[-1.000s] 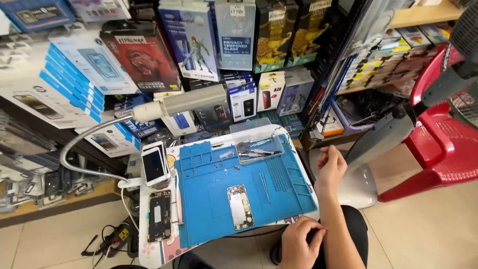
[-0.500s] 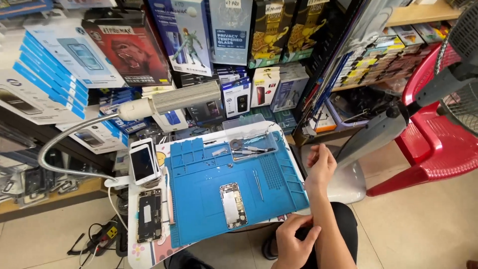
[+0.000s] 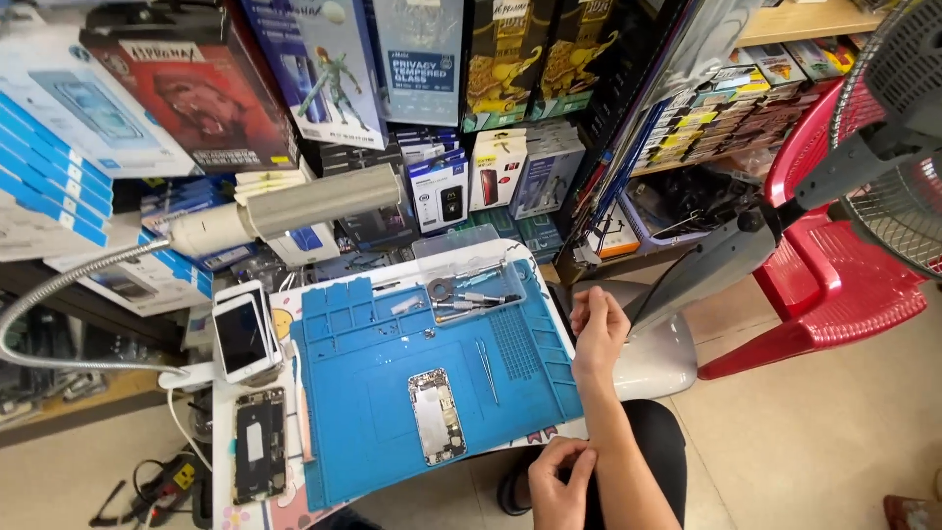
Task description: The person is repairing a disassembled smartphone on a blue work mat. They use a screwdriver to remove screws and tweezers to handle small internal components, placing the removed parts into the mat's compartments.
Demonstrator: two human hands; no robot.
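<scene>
An opened silver phone housing (image 3: 437, 416), rectangular with bare metal insides showing, lies flat and nearly lengthwise on the blue silicone repair mat (image 3: 353, 432), near its front edge, touched by nothing.

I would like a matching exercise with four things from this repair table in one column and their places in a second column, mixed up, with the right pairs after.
Things:
1. phone shell
2. tweezers
3. white phones
4. dark opened phone

Places:
A. stacked left of the blue mat, near the lamp's base
B. on the mat's middle, near its front edge
C. off the mat, at the table's front left corner
D. on the mat, right of the shell

Pairs: 1-B, 2-D, 3-A, 4-C
</scene>
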